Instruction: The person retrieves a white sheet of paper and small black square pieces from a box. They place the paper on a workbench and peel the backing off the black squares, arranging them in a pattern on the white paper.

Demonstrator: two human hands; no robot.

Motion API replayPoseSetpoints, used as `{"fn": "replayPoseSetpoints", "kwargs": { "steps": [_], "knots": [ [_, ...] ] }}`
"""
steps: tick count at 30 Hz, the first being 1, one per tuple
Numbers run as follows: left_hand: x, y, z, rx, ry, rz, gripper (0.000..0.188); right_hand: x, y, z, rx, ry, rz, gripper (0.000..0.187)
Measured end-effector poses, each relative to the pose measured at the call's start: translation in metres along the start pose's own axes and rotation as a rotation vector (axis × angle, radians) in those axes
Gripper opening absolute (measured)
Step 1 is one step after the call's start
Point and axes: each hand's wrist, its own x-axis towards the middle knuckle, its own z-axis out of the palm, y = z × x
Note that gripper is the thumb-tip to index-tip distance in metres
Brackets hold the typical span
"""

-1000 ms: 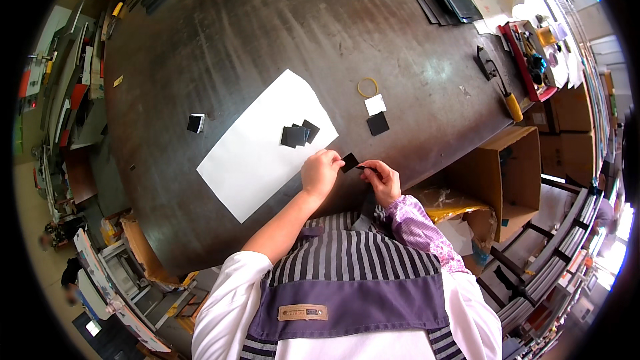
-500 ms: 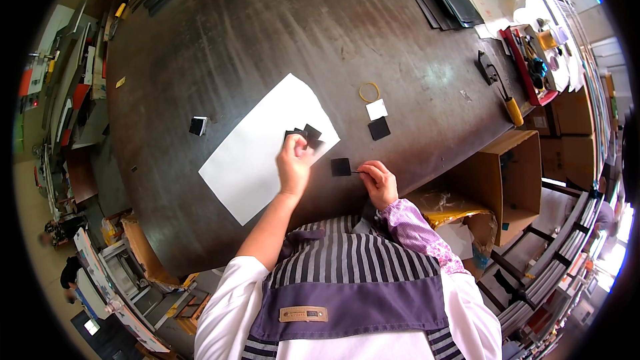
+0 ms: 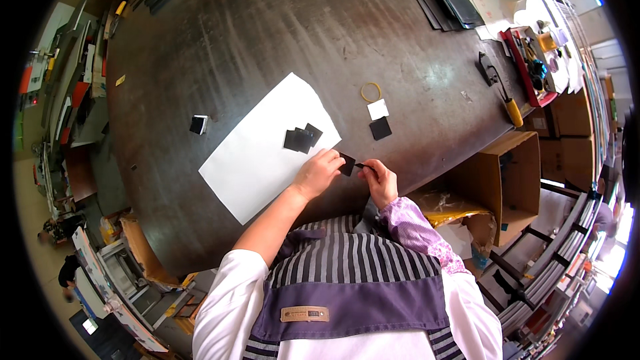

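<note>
A small black square (image 3: 347, 165) is pinched at its left edge by the fingers of my left hand (image 3: 319, 174), just off the lower right edge of a white paper sheet (image 3: 257, 160). From the right, my right hand (image 3: 379, 183) is closed on a thin dark piece (image 3: 360, 165) whose tip meets the square's edge; its kind is too small to make out. Several black squares (image 3: 303, 139) lie overlapping on the paper. Beyond my hands rest another black square (image 3: 381, 129), a white square (image 3: 377, 109) and a yellow rubber band (image 3: 371, 92).
A small stack of black-topped pieces (image 3: 199, 125) sits left of the paper. Toward the dark table's (image 3: 267, 33) right edge lie a yellow-handled tool (image 3: 511, 111) and a red tool box (image 3: 543, 97). An open cardboard box (image 3: 520, 173) stands beside the table, lower right.
My left hand has moved right and nearer from the squares on the paper, and now grips the square beside my right hand. That square has tilted. My right hand has barely moved.
</note>
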Motion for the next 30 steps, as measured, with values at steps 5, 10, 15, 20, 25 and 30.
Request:
{"fn": "replayPoseSetpoints", "kwargs": {
  "steps": [5, 10, 15, 20, 25, 30],
  "knots": [
    [-0.004, 0.023, 0.027, -0.114, 0.111, -0.293, 0.013, 0.003, 0.002, 0.002, 0.076, 0.072, -0.048, 0.015],
    [0.002, 0.019, 0.011, -0.068, 0.166, -0.175, 0.02, 0.015, 0.003, 0.004, 0.079, 0.029, -0.058, 0.018],
    [0.005, 0.001, 0.008, 0.031, -0.027, 0.042, 0.027, 0.029, -0.007, 0.005, 0.066, -0.061, -0.103, 0.019],
    [0.005, 0.022, 0.025, -0.009, 0.002, -0.244, 0.027, 0.022, 0.004, -0.001, 0.108, 0.096, -0.11, 0.018],
    [0.007, 0.029, 0.03, -0.144, 0.067, -0.355, 0.026, 0.013, 0.007, 0.0, 0.154, 0.069, -0.045, 0.016],
    [0.009, 0.02, 0.022, -0.081, 0.06, -0.143, 0.025, 0.021, 0.01, -0.001, 0.05, 0.029, -0.106, 0.014]
  ]
}}
